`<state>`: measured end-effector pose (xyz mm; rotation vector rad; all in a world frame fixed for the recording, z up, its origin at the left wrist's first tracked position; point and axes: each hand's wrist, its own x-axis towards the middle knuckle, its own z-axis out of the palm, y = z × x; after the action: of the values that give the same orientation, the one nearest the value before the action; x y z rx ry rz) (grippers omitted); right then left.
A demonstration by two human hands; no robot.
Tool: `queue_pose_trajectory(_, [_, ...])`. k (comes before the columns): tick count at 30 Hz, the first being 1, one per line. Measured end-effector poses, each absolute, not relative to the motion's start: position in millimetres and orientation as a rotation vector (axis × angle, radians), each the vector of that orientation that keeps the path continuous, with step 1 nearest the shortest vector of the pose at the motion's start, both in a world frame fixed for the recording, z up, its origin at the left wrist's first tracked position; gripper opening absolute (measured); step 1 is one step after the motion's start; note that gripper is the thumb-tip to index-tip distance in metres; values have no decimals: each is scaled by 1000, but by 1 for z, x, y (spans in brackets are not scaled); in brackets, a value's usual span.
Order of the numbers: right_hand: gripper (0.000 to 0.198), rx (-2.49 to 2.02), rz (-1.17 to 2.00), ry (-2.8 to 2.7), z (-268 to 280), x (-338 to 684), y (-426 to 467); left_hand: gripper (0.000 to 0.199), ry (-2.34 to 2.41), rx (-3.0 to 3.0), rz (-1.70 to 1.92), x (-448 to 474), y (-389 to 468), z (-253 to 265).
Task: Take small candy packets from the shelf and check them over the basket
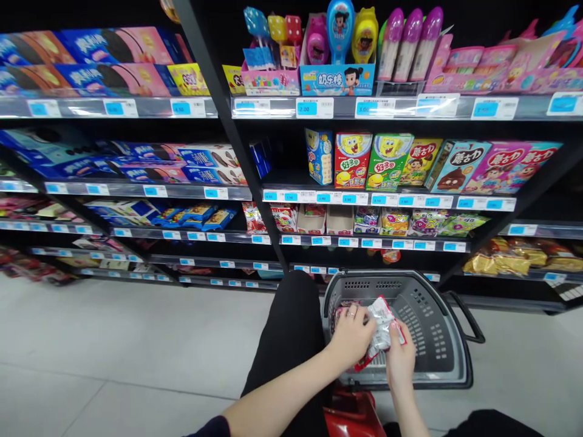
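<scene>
Over the grey shopping basket [455,364], both of my hands hold a red-and-white snack packet [381,312]. My right hand [401,352] pinches its right side, thumb on top. My left hand [354,331], with a ring on one finger, has its fingers curled against the packet's left side; its fingertips are partly hidden. Another reddish packet [347,304] shows in the basket beside my left hand. Much of the basket's slotted bottom is visible to the right of the packet.
Shelves with boxed biscuits [121,45], cartoon snack boxes [353,161] and gummy bags [395,221] rise in front. My knee [296,303] is left of the basket. The basket's black handle [469,318] juts right. A red object [353,416] is below the basket.
</scene>
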<state>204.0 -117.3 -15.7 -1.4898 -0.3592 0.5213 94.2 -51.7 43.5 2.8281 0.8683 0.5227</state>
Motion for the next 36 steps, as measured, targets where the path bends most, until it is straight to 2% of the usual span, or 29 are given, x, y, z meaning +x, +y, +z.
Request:
queue_pose_trajectory(5, [49,-1396,624,-522,-5,214,-119,13,717,2639,533,91,-43,46])
queue_pose_trajectory(10, [43,-1327,767,-500,9,224,-123,7,713,2147,598,90,-40,42])
queue_pose_trajectory(11, [41,-1307,776,-450,11,223,-123,12,720,2076,595,90,-38,40])
queue_pose_trajectory(14, [39,-1247,862,-341,17,223,-125,55,651,1830,473,89,-31,36])
queue_pose_trajectory(16, [38,-1241,907,-336,20,225,-126,68,532,1666,283,86,-25,35])
queue_pose_trajectory(21, [31,-1373,954,-456,23,245,-133,46,500,1457,-17,80,-20,36])
queue_pose_trajectory(24, [29,-1399,946,-496,19,256,-137,42,611,1231,113,82,-19,32])
queue_pose_trajectory(28, [33,-1372,814,-350,11,252,-134,57,705,876,541,92,-22,24])
queue_pose_trajectory(30, [35,-1345,795,-306,9,248,-131,72,702,804,589,95,-24,20])
queue_pose_trajectory(32, [41,-1326,794,-302,7,245,-128,78,709,797,578,96,-25,18])
queue_pose_trajectory(36, [53,-1393,896,-397,3,253,-130,61,692,824,592,95,-23,16])
